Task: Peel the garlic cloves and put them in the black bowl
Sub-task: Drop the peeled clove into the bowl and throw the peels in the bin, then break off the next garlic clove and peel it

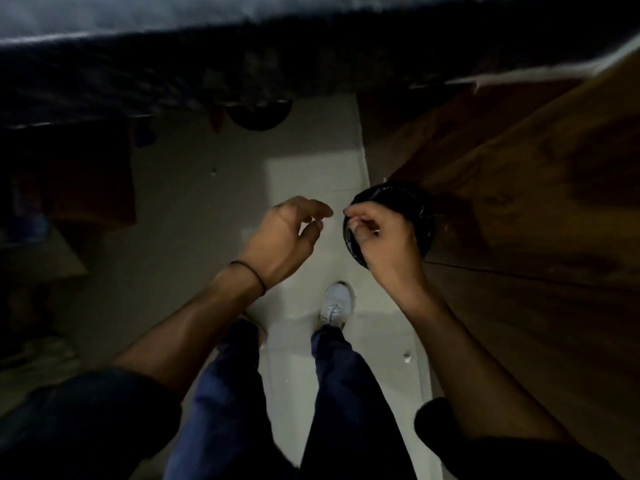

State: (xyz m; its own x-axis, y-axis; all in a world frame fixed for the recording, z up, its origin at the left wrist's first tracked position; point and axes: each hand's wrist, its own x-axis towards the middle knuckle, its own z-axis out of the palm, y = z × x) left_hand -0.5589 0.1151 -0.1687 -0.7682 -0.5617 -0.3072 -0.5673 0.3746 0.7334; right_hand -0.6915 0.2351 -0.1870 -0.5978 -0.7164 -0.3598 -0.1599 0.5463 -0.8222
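My right hand [381,244] hovers over a round black bin [420,216] lined with a shiny black bag, which stands on the floor against a wooden cabinet. Its fingers are curled, with thumb and forefinger pinched together on a small pale scrap [375,232]; the frame is too dim to tell what the scrap is. My left hand [287,233] hangs just left of it, fingers loosely curled and holding nothing, with a dark band on the wrist. A dark bowl-like shape [258,116] shows at the counter's edge far ahead. No garlic cloves can be made out.
I stand on a pale tiled floor [311,174], with my legs in blue trousers and a white shoe [337,304] below. A wooden cabinet [519,202] fills the right side. A dark counter edge [207,64] runs across the top. Dim furniture sits at the left.
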